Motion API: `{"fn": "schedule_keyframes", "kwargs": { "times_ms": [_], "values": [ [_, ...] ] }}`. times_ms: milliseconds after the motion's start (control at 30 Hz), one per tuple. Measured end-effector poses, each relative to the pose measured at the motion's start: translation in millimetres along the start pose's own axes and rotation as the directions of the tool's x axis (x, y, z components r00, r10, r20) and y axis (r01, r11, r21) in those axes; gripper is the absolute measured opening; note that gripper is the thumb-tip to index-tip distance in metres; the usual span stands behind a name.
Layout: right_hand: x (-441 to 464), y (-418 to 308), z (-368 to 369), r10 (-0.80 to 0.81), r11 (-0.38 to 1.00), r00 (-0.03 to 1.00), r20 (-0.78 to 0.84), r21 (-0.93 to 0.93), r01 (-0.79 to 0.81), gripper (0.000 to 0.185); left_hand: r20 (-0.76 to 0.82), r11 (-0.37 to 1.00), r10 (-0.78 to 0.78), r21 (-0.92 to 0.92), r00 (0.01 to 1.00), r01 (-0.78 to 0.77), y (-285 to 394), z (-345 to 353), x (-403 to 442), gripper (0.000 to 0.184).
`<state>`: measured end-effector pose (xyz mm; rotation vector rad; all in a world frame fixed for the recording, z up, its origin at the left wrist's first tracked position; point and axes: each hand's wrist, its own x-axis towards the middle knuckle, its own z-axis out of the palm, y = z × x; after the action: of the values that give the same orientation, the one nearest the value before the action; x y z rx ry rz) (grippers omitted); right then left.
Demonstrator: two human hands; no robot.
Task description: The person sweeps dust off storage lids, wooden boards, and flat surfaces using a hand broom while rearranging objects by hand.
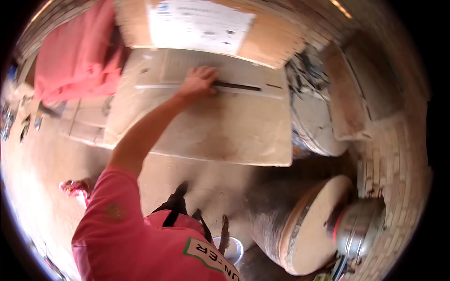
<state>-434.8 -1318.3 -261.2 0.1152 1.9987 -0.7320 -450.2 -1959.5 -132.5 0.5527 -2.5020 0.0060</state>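
Observation:
My left hand [200, 81] reaches out over a large tan, board-like surface [206, 126], which may be cardboard. Its slightly blurred fingers lie against the surface, beside the left end of a narrow dark strip or slot [239, 86]. A pale line [157, 87] runs across the surface on both sides of the hand. I see no object in this hand, though its underside is hidden. Just beyond stands a brown cardboard panel [274, 40] bearing a white printed sheet [197, 25]. My right hand does not show.
Red cloth [77, 56] hangs at the left. A large wrapped roll [309, 229] and a metal container [361, 227] stand at the lower right. Cables [307, 70] lie right of the surface. Beside my body is a white bucket [234, 255]. A brick wall [393, 173] borders the right.

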Motion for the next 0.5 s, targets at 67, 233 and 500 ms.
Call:
{"fn": "schedule_keyframes", "kwargs": {
  "times_ms": [67, 233, 500],
  "values": [
    [3.2, 1.0, -0.6, -0.006, 1.000, 1.000, 0.021, -0.025, 0.007, 0.024, -0.033, 0.999, 0.041, -0.018, 0.999, -0.042, -6.5, 4.9, -3.9, 0.066],
    [0.9, 22.8, -18.1, -0.021, 0.998, 1.000, 0.023, -0.058, 0.022, 0.024, 0.005, 0.998, 0.060, 0.024, 0.998, -0.060, -12.0, 2.6, 0.2, 0.066],
    [-7.4, 97.3, -45.9, -0.047, 0.995, 0.996, 0.073, -0.082, 0.053, 0.025, -0.036, 0.975, -0.221, -0.042, 0.975, 0.220, 85.0, -43.3, -47.1, 0.076]
  ]
}}
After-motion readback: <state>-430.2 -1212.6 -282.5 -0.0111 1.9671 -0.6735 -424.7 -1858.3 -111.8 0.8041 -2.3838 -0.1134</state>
